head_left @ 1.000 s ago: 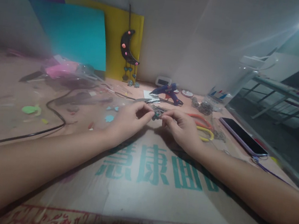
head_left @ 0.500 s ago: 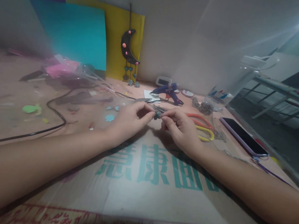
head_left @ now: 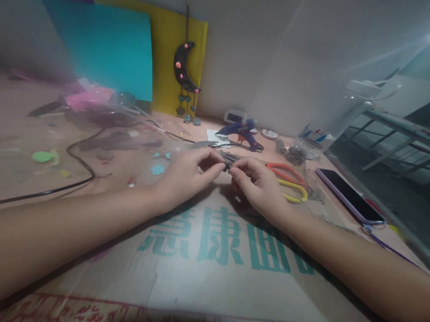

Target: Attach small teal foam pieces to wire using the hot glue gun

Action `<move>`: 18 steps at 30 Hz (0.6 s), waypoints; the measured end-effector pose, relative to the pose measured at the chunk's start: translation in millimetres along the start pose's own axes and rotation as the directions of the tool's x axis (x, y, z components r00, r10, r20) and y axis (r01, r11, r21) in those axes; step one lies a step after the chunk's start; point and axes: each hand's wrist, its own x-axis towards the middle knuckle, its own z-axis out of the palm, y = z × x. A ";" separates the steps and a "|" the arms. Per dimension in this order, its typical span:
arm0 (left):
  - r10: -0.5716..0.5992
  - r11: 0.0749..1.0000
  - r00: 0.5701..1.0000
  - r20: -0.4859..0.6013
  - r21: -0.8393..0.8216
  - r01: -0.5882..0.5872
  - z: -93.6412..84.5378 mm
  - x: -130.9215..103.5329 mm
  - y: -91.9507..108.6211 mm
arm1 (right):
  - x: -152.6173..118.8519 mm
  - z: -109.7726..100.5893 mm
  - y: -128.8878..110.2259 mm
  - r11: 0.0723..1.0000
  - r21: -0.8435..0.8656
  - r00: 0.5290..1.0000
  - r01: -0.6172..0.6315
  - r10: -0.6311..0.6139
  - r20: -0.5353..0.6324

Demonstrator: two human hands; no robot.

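Note:
My left hand [head_left: 195,177] and my right hand [head_left: 257,187] meet fingertip to fingertip above the cardboard. Between them they pinch a small dark piece [head_left: 227,165], mostly covered by the fingers and too small to name. Just behind the fingers lies the metal end of scissors, whose orange handle [head_left: 289,169] shows beyond my right hand, with a yellow handle loop [head_left: 296,192] below it. Light-blue flower cutout [head_left: 157,169] and small blue pieces [head_left: 162,155] lie left of my left hand.
A blue glue gun [head_left: 242,133] rests behind my hands. A phone [head_left: 351,196] lies at the right edge. A dark crescent ornament [head_left: 185,67] hangs before a yellow sheet [head_left: 161,59]. A black cable [head_left: 80,164] curves across the left. Printed cardboard [head_left: 198,285] covers the front.
The small piece between the fingertips has turned slightly; its bluish face shows less and it looks darker. Both hands stay in nearly the same place.

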 end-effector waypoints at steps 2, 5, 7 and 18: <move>-0.020 1.000 1.000 -0.007 -0.011 0.020 -0.3 0.6 0.6 | 1.1 1.1 1.8 1.000 0.014 1.000 0.019 -0.018 -0.019; -0.071 0.997 0.997 -0.009 -0.036 0.071 -1.1 1.2 1.6 | 3.1 1.8 5.0 0.998 0.030 0.996 0.056 -0.054 -0.066; -0.107 0.993 0.994 -0.004 -0.051 0.107 -1.3 1.3 1.8 | 4.3 1.5 6.7 0.996 0.030 0.993 0.083 -0.080 -0.081; -0.114 0.992 0.993 -0.002 -0.063 0.113 -0.5 1.0 1.8 | 6.4 -1.3 6.4 0.994 -0.019 0.989 0.112 -0.113 -0.098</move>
